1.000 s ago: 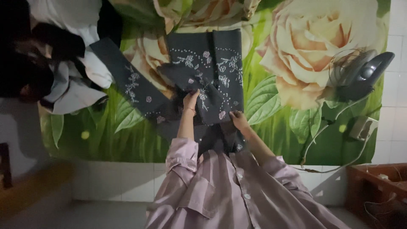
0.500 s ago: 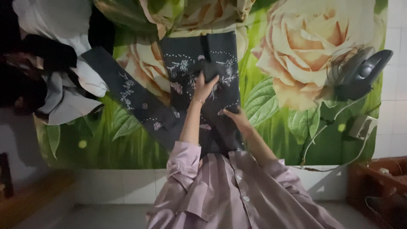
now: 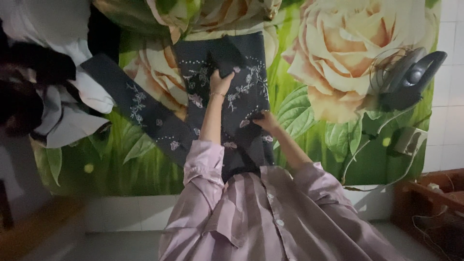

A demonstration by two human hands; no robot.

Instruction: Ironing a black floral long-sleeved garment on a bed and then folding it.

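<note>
Two bare hands work a dark embroidered garment that lies flat on a bedsheet printed with big roses and green leaves. Left hand reaches far up the cloth and pinches a folded flap near the top edge, fingers closed on fabric, a thin bangle on the wrist. Right hand presses the lower right edge of the garment; cannot tell whether it pinches the edge or only pins it flat, since the fingers are dim and partly hidden. One long sleeve with pale flower stitching trails off to the left, its far end touching a heap of white and black clothes.

Risks, as I judge them: the flap in the left hand may slide or fold crooked, because the right hand anchors only one edge and the loose sleeve side has nothing holding it. The sleeve could drag on the heap and pull the body of the garment askew. Low light makes edges hard to line up. An iron stands on the sheet at the right, well apart from the hands, with its cord running down across the sheet; a wide sweep of the right arm might snag that cord and tip the iron.
</note>
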